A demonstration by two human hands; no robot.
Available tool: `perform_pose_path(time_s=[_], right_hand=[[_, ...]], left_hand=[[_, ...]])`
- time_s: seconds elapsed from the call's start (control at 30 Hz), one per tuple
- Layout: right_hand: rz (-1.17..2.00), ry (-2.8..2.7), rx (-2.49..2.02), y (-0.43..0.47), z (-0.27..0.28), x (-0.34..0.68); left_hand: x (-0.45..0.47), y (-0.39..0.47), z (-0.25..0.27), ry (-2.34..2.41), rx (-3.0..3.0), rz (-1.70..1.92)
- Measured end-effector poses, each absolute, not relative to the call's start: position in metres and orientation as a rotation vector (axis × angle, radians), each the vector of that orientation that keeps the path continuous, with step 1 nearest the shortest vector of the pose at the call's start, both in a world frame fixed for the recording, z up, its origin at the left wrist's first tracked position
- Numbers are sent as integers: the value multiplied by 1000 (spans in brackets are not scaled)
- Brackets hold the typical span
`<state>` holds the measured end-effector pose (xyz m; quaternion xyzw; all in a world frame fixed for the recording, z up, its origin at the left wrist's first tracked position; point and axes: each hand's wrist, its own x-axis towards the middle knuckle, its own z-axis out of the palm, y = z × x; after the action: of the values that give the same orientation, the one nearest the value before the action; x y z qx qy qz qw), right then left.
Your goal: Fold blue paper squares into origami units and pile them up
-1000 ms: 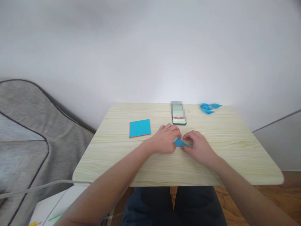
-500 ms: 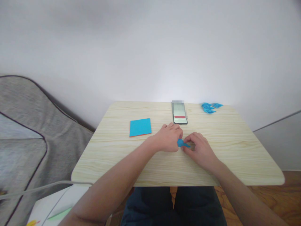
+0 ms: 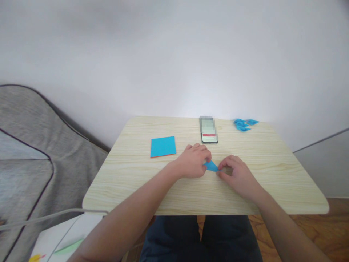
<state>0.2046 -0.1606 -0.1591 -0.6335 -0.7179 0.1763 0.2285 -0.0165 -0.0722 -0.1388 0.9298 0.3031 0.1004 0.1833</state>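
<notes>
A piece of folded blue paper is held just over the table between both hands, its narrow tip pointing right. My left hand is closed on its wider left end, which the fingers partly hide. At the right tip, the thumb and forefinger of my right hand pinch the paper. To the left of my left hand lies a square stack of paper, blue on top with an orange-red edge showing beneath.
A phone with its screen lit lies behind my hands. Several folded blue paper pieces rest at the table's back right, near the wall. Grey fabric stands left of the wooden table. A pale cable crosses at lower left.
My right hand has shifted slightly right and now pinches the tip of the folded paper. More of the paper's flat face shows between my hands. My left hand has barely moved.
</notes>
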Motion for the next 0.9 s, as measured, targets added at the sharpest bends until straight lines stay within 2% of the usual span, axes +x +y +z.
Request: perform_pose_path(time_s=[0.43,0.63,0.9], right_hand=[[663,-1986,-1619,-151,-156,207],[1040,-1669,-1628,-136,-153,204],[1412,-1220,-1354,-93,-146,192]], left_hand=[[-26,-66,-137,886,2400,418],[-28,-57,-144,904,2154,563],[-29,-49,-140,811,1773,950]])
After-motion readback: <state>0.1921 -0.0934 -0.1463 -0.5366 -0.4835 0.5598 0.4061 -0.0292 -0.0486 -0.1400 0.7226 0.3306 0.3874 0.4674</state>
